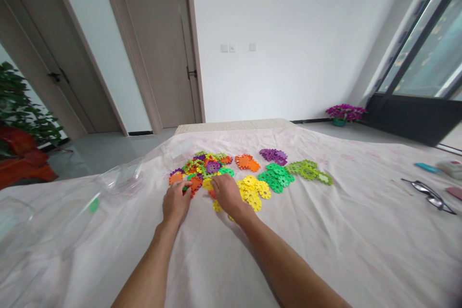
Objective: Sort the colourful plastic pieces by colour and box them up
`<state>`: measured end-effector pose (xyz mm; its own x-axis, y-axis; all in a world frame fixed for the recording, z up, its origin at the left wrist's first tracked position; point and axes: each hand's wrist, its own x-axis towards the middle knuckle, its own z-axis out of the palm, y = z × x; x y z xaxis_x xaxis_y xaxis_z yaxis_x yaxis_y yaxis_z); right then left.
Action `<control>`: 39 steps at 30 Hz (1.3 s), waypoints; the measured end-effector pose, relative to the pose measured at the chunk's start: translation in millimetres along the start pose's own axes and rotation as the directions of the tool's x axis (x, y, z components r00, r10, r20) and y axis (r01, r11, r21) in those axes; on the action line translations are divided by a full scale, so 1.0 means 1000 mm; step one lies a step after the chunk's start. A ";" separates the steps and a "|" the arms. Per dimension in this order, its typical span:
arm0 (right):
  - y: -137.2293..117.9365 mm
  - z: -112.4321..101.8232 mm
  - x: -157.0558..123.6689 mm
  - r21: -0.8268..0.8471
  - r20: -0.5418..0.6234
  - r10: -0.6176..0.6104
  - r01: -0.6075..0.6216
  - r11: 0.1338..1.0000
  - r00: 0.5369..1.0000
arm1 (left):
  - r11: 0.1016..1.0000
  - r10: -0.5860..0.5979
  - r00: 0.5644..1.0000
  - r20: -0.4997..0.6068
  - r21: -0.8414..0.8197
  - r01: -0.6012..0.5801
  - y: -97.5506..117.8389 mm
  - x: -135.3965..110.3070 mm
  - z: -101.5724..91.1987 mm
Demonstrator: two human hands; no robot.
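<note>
Flat plastic snowflake pieces lie on a white sheet [325, 250]. A mixed pile [202, 167] sits at the left. Sorted groups lie beside it: orange [247, 161], purple [274, 155], dark green [277, 177], light green [309, 171] and yellow [252, 188]. My left hand [176, 203] rests at the mixed pile's near edge, fingers curled over an orange piece and a green one. My right hand [226, 192] lies palm down between the mixed pile and the yellow group, fingers bent onto pieces I cannot make out.
A clear plastic container [121, 179] lies on its side at the left, with a green piece [94, 205] near it. Glasses [429, 195] and small objects [451, 168] lie at the right edge. Doors, a plant [21, 115] and a window surround the bed.
</note>
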<state>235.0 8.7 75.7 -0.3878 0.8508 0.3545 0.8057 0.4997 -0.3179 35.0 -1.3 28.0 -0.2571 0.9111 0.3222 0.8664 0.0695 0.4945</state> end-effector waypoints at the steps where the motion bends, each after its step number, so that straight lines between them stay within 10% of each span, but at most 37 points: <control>1: 0.006 -0.006 0.003 0.043 -0.016 0.043 -0.042 0.998 0.999 | 1.000 0.000 1.000 -0.001 -0.001 0.000 -0.001 0.000 0.001; 10: 0.060 -0.052 0.010 0.162 0.233 0.194 -0.235 0.958 0.953 | 1.000 0.005 1.000 -0.012 0.002 -0.005 -0.003 0.001 0.003; 19: 0.028 -0.026 0.000 -0.151 0.049 0.199 -0.189 0.970 0.979 | 1.000 0.006 1.000 -0.003 -0.002 -0.006 -0.001 0.000 0.001; 39: 0.023 -0.020 -0.002 -0.168 0.068 0.190 -0.176 0.970 0.980 | 1.000 0.011 1.000 -0.001 0.010 -0.011 0.000 -0.001 -0.001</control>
<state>263.3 15.8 85.3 -0.2573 0.9392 0.2275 0.9251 0.3074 -0.2230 35.3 -2.3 28.4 -0.2478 0.9114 0.3286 0.8732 0.0632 0.4832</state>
